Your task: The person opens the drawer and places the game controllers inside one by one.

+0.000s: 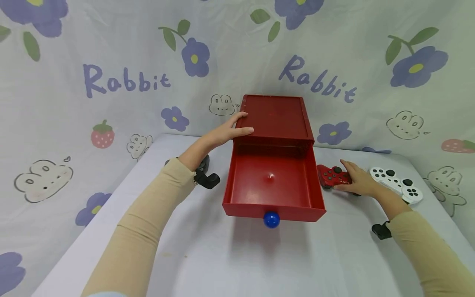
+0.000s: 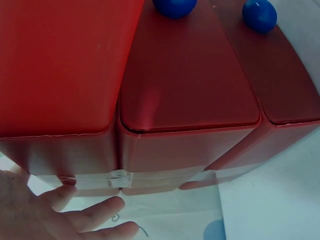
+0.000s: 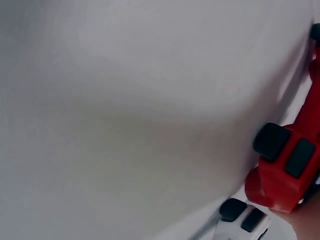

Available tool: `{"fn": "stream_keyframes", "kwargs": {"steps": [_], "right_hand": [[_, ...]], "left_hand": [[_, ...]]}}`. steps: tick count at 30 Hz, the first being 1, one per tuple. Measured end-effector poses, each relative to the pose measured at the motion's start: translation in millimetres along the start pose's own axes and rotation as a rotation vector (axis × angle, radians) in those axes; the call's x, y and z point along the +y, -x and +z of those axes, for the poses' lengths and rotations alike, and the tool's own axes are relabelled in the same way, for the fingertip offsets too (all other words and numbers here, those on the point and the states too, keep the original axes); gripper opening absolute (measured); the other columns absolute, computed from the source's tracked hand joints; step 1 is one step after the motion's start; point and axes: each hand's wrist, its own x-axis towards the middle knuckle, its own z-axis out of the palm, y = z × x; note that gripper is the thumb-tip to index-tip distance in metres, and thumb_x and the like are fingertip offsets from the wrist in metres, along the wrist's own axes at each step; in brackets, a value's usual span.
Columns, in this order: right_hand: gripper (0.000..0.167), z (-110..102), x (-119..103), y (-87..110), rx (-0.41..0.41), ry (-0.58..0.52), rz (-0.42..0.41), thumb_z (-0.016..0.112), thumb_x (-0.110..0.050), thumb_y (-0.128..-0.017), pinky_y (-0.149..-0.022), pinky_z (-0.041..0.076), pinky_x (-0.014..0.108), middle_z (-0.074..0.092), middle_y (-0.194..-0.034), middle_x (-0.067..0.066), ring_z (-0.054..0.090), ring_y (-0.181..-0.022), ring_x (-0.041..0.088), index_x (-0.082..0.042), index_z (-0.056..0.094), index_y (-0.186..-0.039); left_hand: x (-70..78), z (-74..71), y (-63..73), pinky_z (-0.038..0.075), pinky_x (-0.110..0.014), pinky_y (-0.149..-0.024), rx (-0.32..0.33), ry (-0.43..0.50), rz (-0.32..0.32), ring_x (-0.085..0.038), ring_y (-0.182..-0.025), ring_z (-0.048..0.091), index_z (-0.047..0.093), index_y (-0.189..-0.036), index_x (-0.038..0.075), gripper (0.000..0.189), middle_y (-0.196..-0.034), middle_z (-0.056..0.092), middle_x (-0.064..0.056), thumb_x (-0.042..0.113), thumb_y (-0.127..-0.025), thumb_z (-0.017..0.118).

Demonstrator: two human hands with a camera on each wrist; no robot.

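A red drawer cabinet point(image 1: 274, 117) stands mid-table, its top drawer point(image 1: 259, 181) pulled out, with a blue ball knob point(image 1: 271, 220) on the front. My left hand point(image 1: 226, 131) rests on the cabinet's upper left edge, thumb and fingers extended. Loosely bent fingers of that hand show beside the cabinet's taped side in the left wrist view. To the right of the drawer lies a red game controller point(image 1: 330, 176). My right hand point(image 1: 358, 179) is over its right end, thumb and index finger spread apart. In the right wrist view the controller point(image 3: 285, 170) hides most of this hand.
A white game controller point(image 1: 397, 185) lies right of my right hand. Behind my left wrist is a dark object point(image 1: 204, 163), mostly hidden. Lower drawers with blue knobs point(image 2: 259, 16) appear closed in the left wrist view. A patterned cloth point(image 1: 130, 41) hangs behind the table.
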Motion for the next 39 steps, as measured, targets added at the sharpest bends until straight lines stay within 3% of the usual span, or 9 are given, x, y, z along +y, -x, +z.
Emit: {"fn": "stream_keyframes", "kwargs": {"steps": [12, 21, 30, 39], "right_hand": [[0.077, -0.9, 2.8, -0.1, -0.099, -0.015, 0.042, 0.069, -0.035, -0.079, -0.082, 0.044, 0.056, 0.042, -0.117, 0.029, 0.046, -0.102, 0.042, 0.0, 0.031, -0.137], [0.073, -3.6, -3.0, -2.1, -0.128, -0.04, 0.029, 0.071, -0.023, -0.076, -0.082, 0.045, 0.054, 0.049, -0.118, 0.028, 0.047, -0.103, 0.038, 0.004, 0.034, -0.134], [0.073, -3.8, -5.0, -2.7, -0.124, -0.052, 0.048, 0.071, -0.024, -0.077, -0.078, 0.048, 0.05, 0.052, -0.116, 0.027, 0.049, -0.1, 0.036, 0.004, 0.035, -0.133], [0.071, -19.7, -26.2, -2.4, -0.107, -0.025, 0.063, 0.072, -0.022, -0.075, -0.072, 0.051, 0.044, 0.055, -0.109, 0.025, 0.051, -0.096, 0.034, 0.004, 0.038, -0.132]], "left_hand": [[0.3, 1.1, -1.4, 0.021, -0.046, -0.108, -0.006, 0.012, 0.014, -0.019, -0.134, 0.016, 0.018, -0.144, 0.025, 0.067, -0.15, 0.01, -0.002, 0.04, -0.088, 0.052], [-0.8, 1.0, -0.1, 0.02, -0.046, -0.108, 0.002, 0.02, 0.014, -0.019, -0.135, 0.015, 0.018, -0.144, 0.025, 0.067, -0.149, 0.01, -0.002, 0.04, -0.088, 0.052], [-2.4, 0.3, -1.5, 0.02, -0.046, -0.108, -0.005, 0.035, 0.021, -0.018, -0.134, 0.016, 0.018, -0.144, 0.025, 0.067, -0.148, 0.012, -0.003, 0.039, -0.088, 0.052], [-2.2, -0.7, 0.4, 0.021, -0.045, -0.108, -0.003, 0.032, 0.015, -0.018, -0.134, 0.016, 0.018, -0.144, 0.026, 0.067, -0.149, 0.01, -0.001, 0.04, -0.087, 0.052]]}}
